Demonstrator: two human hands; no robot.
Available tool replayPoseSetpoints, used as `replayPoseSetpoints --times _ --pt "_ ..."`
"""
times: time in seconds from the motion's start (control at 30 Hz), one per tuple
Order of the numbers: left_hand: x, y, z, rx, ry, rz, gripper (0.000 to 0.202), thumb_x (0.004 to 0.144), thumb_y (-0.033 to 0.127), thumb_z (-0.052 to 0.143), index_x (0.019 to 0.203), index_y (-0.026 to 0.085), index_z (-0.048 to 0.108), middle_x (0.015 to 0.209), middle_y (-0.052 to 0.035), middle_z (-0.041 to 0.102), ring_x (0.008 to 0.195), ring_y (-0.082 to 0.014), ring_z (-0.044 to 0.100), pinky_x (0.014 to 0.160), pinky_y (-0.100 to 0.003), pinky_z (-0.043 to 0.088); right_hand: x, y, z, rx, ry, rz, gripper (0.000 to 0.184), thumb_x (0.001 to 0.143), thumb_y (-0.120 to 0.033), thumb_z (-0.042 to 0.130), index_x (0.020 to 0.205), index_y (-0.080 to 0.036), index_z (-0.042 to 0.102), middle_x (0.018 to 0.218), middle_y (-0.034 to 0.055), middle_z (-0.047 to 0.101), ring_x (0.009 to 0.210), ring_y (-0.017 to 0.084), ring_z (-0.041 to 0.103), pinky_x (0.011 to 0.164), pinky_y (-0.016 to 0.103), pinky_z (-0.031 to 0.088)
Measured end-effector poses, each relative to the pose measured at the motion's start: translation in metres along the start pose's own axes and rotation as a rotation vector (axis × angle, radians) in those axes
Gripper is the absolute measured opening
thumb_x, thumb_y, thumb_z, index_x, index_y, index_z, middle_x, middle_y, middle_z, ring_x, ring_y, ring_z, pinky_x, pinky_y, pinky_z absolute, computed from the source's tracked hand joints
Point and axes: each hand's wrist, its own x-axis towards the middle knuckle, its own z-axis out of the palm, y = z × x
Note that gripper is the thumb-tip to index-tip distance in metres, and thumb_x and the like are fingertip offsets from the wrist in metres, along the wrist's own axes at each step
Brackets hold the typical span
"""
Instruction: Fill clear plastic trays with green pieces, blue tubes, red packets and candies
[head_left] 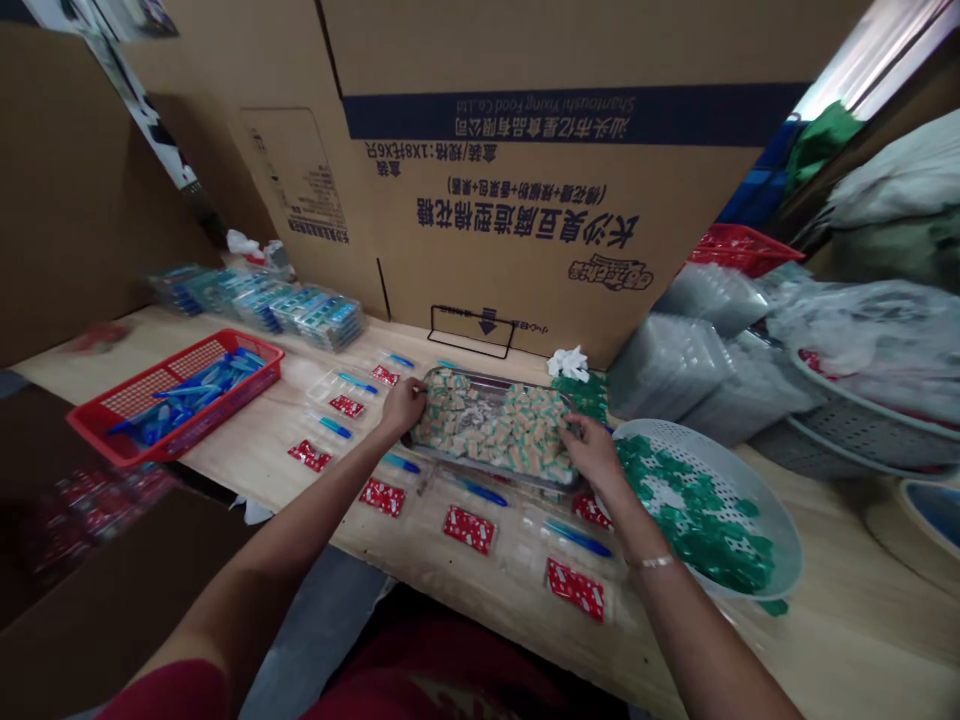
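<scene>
Between my two hands is a metal tray (491,464) full of small tan and green candy pieces (536,420). My left hand (405,404) is closed on its left end, and my right hand (590,447) grips its right end. In front of the tray lie clear plastic blister trays (442,575), several with a red spotted packet (469,530) and a blue stick-like piece (480,490) in them. More red packets (309,455) and blue pieces (334,427) lie to the left of the tray. Parts of the things behind and under the tray are hidden.
On the left stands a red basket (124,462) of blue pieces, with stacked filled packs (326,320) behind. A white colander (784,540) of green pieces stands right, near stacked clear plastic trays (660,360). A large cardboard box (510,50) walls off the table's back.
</scene>
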Motion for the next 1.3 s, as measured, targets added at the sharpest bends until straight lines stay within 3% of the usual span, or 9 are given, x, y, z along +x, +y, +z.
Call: replayPoseSetpoints --times 0.17,0.37,0.47,0.63,0.73,0.87,1.07,1.17,1.3 --pt "0.039 0.009 0.022 0.064 -0.021 0.026 0.028 0.078 0.013 0.047 0.099 0.015 0.065 0.089 -0.0085 0.069 0.086 -0.0203 0.062 0.073 -0.026 0.044 0.049 0.003 0.029 -0.079 0.011 0.057 0.024 0.071 -0.023 0.046 0.083 -0.014 0.065 0.077 0.0086 0.067 0.073 0.022 0.061 0.067 0.032 0.046" --pt "0.041 0.007 0.032 0.125 -0.025 0.130 0.026 0.080 0.014 0.046 0.100 0.015 0.063 0.092 -0.0086 0.065 0.085 -0.0198 0.061 0.076 -0.028 0.044 0.040 0.015 0.034 -0.149 0.074 -0.006 0.023 0.069 -0.020 0.054 0.087 -0.014 0.066 0.092 0.0102 0.065 0.096 0.024 0.055 0.085 0.036 0.040" --pt "0.038 0.010 0.028 0.155 0.001 0.178 0.025 0.082 0.016 0.044 0.098 0.014 0.063 0.097 -0.0115 0.061 0.093 -0.0227 0.058 0.082 -0.031 0.042 0.033 0.007 0.027 -0.194 0.079 -0.141 0.022 0.075 -0.020 0.051 0.090 -0.015 0.066 0.103 0.0113 0.062 0.103 0.024 0.050 0.092 0.038 0.035" --pt "0.028 0.024 0.032 0.159 -0.210 0.457 0.014 0.078 0.017 0.054 0.073 0.018 0.067 0.082 -0.0071 0.062 0.088 -0.0213 0.056 0.087 -0.032 0.039 0.028 -0.026 0.030 -0.133 -0.176 -0.331 0.023 0.083 -0.017 0.044 0.090 -0.017 0.067 0.093 0.0069 0.066 0.089 0.019 0.058 0.081 0.029 0.041" --pt "0.022 0.028 0.039 0.203 -0.289 0.593 0.013 0.079 0.018 0.054 0.075 0.017 0.066 0.086 -0.0092 0.060 0.089 -0.0234 0.054 0.084 -0.036 0.040 0.025 -0.041 0.043 -0.153 -0.299 -0.364 0.022 0.083 -0.014 0.046 0.090 -0.018 0.066 0.091 0.0060 0.065 0.085 0.017 0.059 0.077 0.026 0.041" --pt "0.019 0.029 0.044 0.233 -0.275 0.583 0.013 0.080 0.016 0.051 0.081 0.016 0.063 0.090 -0.0088 0.059 0.090 -0.0230 0.053 0.083 -0.037 0.041 0.022 -0.048 0.054 -0.255 -0.327 -0.380 0.015 0.080 -0.014 0.051 0.086 -0.019 0.064 0.088 0.0055 0.060 0.081 0.017 0.057 0.070 0.025 0.041" --pt "0.018 0.030 0.043 0.113 -0.256 0.578 0.015 0.078 0.009 0.047 0.070 0.016 0.058 0.077 -0.0057 0.058 0.082 -0.0194 0.054 0.078 -0.033 0.043 0.021 -0.046 0.051 -0.221 -0.303 -0.382 0.013 0.078 -0.010 0.050 0.077 -0.019 0.061 0.085 0.0046 0.057 0.079 0.017 0.056 0.069 0.025 0.041" --pt "0.011 0.029 0.042 -0.127 -0.270 0.461 0.013 0.076 0.013 0.049 0.066 0.017 0.055 0.065 -0.0003 0.055 0.067 -0.0142 0.054 0.064 -0.026 0.043 0.018 -0.051 0.050 -0.110 -0.297 -0.377 0.015 0.078 -0.012 0.049 0.074 -0.019 0.061 0.083 0.0044 0.058 0.076 0.016 0.056 0.068 0.026 0.042" --pt "-0.006 0.032 0.044 -0.699 -0.330 0.176 0.019 0.070 0.033 0.062 0.066 0.017 0.054 0.056 0.0043 0.053 0.051 -0.0091 0.048 0.050 -0.021 0.037 0.007 -0.063 0.057 0.347 -0.376 -0.274 0.014 0.078 -0.021 0.051 0.086 -0.018 0.062 0.079 0.0025 0.063 0.071 0.014 0.059 0.064 0.025 0.046"
